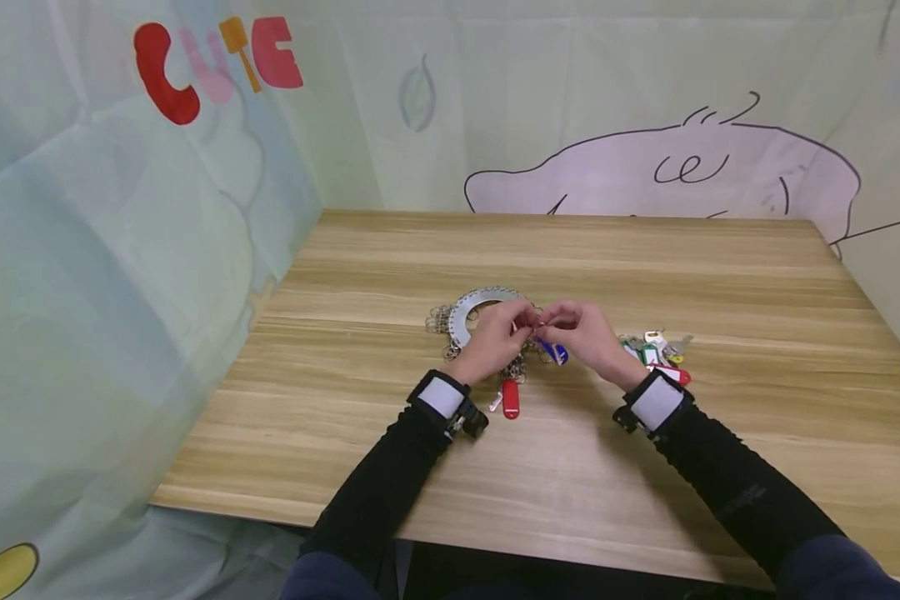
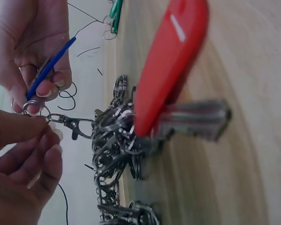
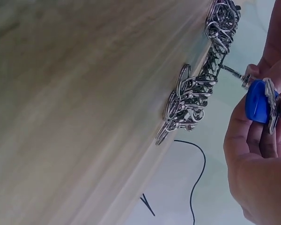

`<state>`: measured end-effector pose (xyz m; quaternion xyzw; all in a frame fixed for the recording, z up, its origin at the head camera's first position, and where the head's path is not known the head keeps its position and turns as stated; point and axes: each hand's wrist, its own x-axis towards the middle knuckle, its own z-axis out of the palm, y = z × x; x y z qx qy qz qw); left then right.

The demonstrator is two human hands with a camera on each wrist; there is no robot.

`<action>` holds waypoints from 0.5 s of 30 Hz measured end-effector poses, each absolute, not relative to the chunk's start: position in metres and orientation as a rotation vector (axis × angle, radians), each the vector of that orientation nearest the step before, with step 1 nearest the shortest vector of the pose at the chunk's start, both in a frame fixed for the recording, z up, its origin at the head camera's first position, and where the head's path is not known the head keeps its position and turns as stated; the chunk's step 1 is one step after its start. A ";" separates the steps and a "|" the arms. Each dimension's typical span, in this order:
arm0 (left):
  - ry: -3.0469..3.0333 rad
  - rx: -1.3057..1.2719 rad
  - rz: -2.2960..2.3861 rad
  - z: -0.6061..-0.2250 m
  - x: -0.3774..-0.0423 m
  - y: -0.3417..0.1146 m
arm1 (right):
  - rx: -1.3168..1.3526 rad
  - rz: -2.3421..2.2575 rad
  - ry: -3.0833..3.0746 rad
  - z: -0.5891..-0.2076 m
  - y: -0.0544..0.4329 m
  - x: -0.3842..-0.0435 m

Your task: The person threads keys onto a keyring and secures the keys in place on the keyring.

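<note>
A silver ring-shaped disc (image 1: 461, 321) lies on the table, hung with many metal swivel clasps and split rings (image 2: 114, 140). My left hand (image 1: 495, 337) pinches the ring end of one swivel clasp (image 2: 74, 124), whose other end reaches the cluster. Against it, my right hand (image 1: 581, 333) pinches the split ring (image 2: 33, 105) of a blue key tag (image 3: 258, 102). A key (image 3: 270, 103) hangs beside that tag. The fingertips of both hands meet, partly hiding the rings. Below my left hand a red key tag (image 1: 511, 399) with a key (image 1: 496, 401) hangs from the cluster.
Right of my right hand lies a pile of keys and tags: a white-and-green tag (image 1: 650, 355), a red tag (image 1: 671, 373) and several loose keys (image 1: 675, 343), partly behind the wrist. The wooden table (image 1: 330, 417) meets printed cloth (image 1: 390, 133) behind and at left.
</note>
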<state>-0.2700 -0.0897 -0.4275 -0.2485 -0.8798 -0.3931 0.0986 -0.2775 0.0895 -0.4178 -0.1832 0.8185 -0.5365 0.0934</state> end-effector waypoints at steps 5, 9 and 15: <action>-2.577 -0.739 -1.155 -0.429 -0.271 -0.090 | -0.527 -1.603 2.419 -0.417 0.089 -0.277; -2.582 -0.698 -1.230 -0.429 -0.272 -0.089 | -0.571 -1.619 2.418 -0.419 0.090 -0.277; -2.636 -0.653 -1.269 -0.426 -0.272 -0.087 | -0.561 -1.624 2.412 -0.420 0.090 -0.278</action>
